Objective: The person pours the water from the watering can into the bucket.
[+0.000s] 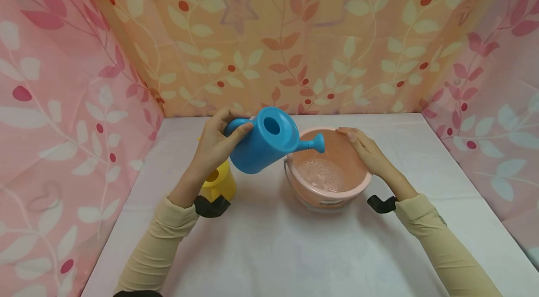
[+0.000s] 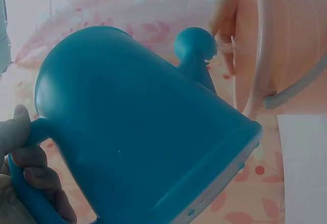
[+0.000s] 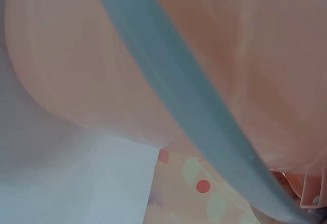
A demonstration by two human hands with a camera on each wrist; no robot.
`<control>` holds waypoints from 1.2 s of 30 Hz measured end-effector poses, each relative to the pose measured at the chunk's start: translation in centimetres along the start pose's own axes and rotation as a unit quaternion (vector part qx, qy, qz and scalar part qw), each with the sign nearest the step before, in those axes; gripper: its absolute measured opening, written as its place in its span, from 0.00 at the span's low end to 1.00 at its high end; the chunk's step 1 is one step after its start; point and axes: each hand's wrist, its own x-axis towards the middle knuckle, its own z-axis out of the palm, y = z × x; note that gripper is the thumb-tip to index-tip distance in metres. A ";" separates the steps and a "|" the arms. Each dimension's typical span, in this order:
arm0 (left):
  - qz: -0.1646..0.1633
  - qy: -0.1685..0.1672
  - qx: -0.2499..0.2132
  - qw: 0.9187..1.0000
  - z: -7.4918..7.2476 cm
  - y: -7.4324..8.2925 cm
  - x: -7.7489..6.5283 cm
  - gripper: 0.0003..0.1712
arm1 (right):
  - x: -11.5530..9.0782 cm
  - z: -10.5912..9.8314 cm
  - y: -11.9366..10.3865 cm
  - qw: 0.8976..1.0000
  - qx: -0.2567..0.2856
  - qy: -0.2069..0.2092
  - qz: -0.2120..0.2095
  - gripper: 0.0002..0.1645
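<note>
A person's left hand (image 1: 221, 135) grips a blue can (image 1: 261, 149) by its handle (image 2: 28, 196), thumb and fingers curled around it, tilting it in the air above a white worktop (image 1: 273, 250). The spout (image 1: 312, 144) reaches over the near-left rim of a pink bucket (image 1: 309, 189), where bubbly water (image 1: 324, 173) covers the bottom. A thin stream appears to leave the spout in the left wrist view, though the picture is too hazy to be certain. The hands are apart: across the bucket, the right hand (image 1: 368, 152) rests on the far-right rim, its fingers extended. A grey bail (image 3: 189, 91) hangs against the bucket's side. To the left, a yellow can (image 1: 225, 187) stands on the worktop, partly hidden behind the left wrist. Beige sleeves (image 1: 446, 241) cover both forearms. Behind, an orange cloth (image 1: 290, 25) carries leaves and red berries; patterned pink cloth (image 1: 25, 161) lines both sides.
</note>
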 end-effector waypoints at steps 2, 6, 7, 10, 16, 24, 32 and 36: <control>0.001 -0.002 -0.001 1.000 0.0 0.0 0.1 0.15 | 0.1 0.0 0.6 1.000 0.001 0.001 -0.003 0.24; 0.004 -0.004 -0.007 1.000 0.2 0.0 0.1 0.15 | 0.1 0.0 0.9 1.000 0.007 0.002 -0.005 0.24; 0.005 -0.005 -0.008 1.000 0.2 0.0 0.1 0.15 | 0.1 0.0 0.9 1.000 0.008 0.001 -0.005 0.24; 0.008 -0.006 -0.012 1.000 0.3 0.0 0.2 0.14 | 0.1 0.0 0.8 1.000 0.006 0.000 -0.002 0.24; 0.013 -0.007 -0.016 1.000 0.3 -0.1 0.2 0.13 | -0.1 -0.1 -0.5 1.000 0.000 -0.002 0.005 0.24; 0.015 -0.003 -0.009 1.000 0.2 -0.1 0.1 0.14 | -0.8 -0.3 -3.1 1.000 0.000 -0.003 0.003 0.24; 0.016 -0.002 -0.010 1.000 0.0 0.0 0.1 0.13 | -0.8 -0.3 -3.1 1.000 0.006 -0.004 0.005 0.24; 0.016 -0.002 -0.011 1.000 -0.1 0.0 0.0 0.13 | -0.8 -0.3 -3.0 1.000 0.003 0.000 0.000 0.24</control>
